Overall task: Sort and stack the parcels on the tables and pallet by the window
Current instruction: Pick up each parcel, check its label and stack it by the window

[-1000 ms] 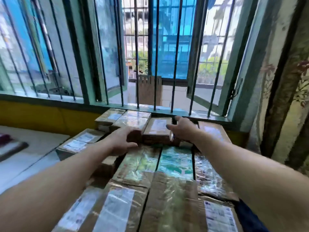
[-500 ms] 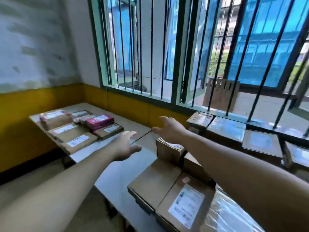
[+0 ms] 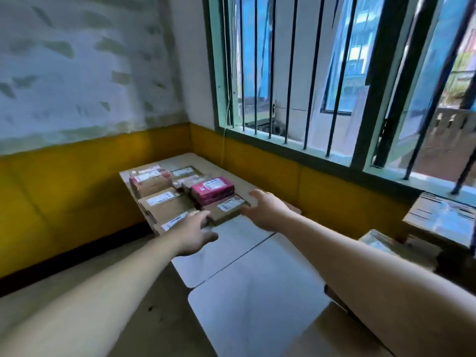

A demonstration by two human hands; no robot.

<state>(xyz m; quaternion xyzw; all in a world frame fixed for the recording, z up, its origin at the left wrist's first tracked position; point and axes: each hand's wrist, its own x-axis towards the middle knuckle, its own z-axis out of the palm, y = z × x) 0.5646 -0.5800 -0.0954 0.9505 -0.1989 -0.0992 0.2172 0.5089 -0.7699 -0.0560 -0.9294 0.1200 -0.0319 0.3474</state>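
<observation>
Several parcels lie on the far table (image 3: 231, 238) in the corner: a pink box (image 3: 212, 189) on top, brown labelled cartons such as one at the left (image 3: 164, 202) and a flat one (image 3: 226, 207) at the near right. My left hand (image 3: 195, 234) reaches out over the near edge of that group, fingers relaxed, holding nothing. My right hand (image 3: 265, 210) stretches beside the flat carton, fingers straight, empty. More taped parcels (image 3: 440, 220) are stacked at the right under the window.
A second pale table (image 3: 257, 305) butts against the far one, close to me. A barred window (image 3: 309, 73) runs along the right wall above a yellow band. Bare floor (image 3: 77, 292) lies to the left of the tables.
My view has swung left from the parcel stack by the window to the corner table. Both hands left the stack and now reach empty toward the corner parcels.
</observation>
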